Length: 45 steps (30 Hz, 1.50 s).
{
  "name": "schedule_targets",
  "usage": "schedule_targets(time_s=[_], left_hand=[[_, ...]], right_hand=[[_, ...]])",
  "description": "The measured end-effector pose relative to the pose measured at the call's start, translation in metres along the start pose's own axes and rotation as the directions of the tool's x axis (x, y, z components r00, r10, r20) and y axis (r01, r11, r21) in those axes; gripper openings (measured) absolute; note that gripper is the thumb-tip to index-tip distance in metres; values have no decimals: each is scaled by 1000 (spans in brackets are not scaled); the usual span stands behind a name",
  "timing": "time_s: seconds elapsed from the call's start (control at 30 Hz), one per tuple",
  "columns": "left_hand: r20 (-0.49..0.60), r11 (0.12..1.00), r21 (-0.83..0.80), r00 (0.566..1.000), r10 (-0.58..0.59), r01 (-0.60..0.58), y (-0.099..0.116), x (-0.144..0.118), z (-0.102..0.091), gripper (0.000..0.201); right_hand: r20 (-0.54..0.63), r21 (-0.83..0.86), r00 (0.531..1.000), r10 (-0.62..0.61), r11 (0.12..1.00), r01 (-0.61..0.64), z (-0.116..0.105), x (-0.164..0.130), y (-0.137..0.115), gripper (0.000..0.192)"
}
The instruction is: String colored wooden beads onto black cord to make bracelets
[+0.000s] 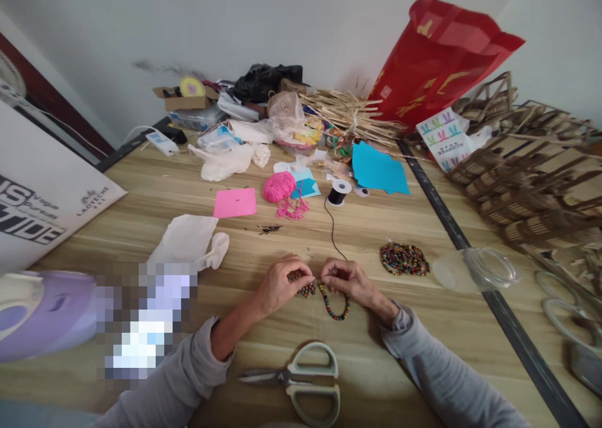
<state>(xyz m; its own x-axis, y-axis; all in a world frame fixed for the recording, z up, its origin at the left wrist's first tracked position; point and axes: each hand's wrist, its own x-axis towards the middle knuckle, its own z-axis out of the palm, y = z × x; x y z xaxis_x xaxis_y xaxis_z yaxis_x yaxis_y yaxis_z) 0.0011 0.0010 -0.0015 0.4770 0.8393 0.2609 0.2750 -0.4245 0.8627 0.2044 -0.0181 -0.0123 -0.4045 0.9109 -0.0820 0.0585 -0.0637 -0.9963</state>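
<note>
A purple appliance (42,315) is sitting at the far left edge of the desk (155,183), with a white cloth (188,243) lying just beyond a blurred patch. A pink paper square (235,203) and a ball of pink yarn (279,187) are resting farther back.

Near the middle, the left hand (281,284) is resting on the desk, its grip narrowed to a pinch on one end of a bead string (335,306). The string is curving down in a small loop on the desk between the two hands. The right hand (348,280) is pinching the other end, its grip equally tight. A thin black cord (332,230) is running from the right hand back to a black spool (337,193). Scissors (301,381) with pale handles are lying closed near the person, well below the hands.

To the right, a pile of coloured beads (404,259) is lying on the desk, beside a clear plastic container (475,269). A red bag (437,58) is standing at the back.
</note>
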Motion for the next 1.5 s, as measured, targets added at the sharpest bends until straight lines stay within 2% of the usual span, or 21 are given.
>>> schedule_targets(time_s=[0.13,0.23,0.37,0.57,0.87,1.13,1.5], left_hand=[[49,998,60,999,-13,10,-7,-1,-8,7],[133,993,114,991,16,-31,-10,0,-18,4],[317,958,241,945,77,-159,-7,2,-30,3],[427,913,334,901,75,-234,-5,-1,-31,5],[452,887,366,887,96,-282,-15,-5,-21,9],[425,879,387,900,96,-277,-15,-4,-21,10],[429,874,385,896,116,-298,-14,-6,-20,8]], right_hand=[[6,26,1000,-2,1000,2,-3,1,1,33],[26,42,1000,3,999,-4,-6,1,2,32],[31,64,1000,4,998,-6,-8,2,4,32],[27,68,1000,1,998,-3,-7,2,5,32],[35,114,999,26,993,-29,-7,3,8,31],[32,98,999,19,995,-22,-7,3,6,32],[48,76,999,11,997,-15,-7,3,5,32]])
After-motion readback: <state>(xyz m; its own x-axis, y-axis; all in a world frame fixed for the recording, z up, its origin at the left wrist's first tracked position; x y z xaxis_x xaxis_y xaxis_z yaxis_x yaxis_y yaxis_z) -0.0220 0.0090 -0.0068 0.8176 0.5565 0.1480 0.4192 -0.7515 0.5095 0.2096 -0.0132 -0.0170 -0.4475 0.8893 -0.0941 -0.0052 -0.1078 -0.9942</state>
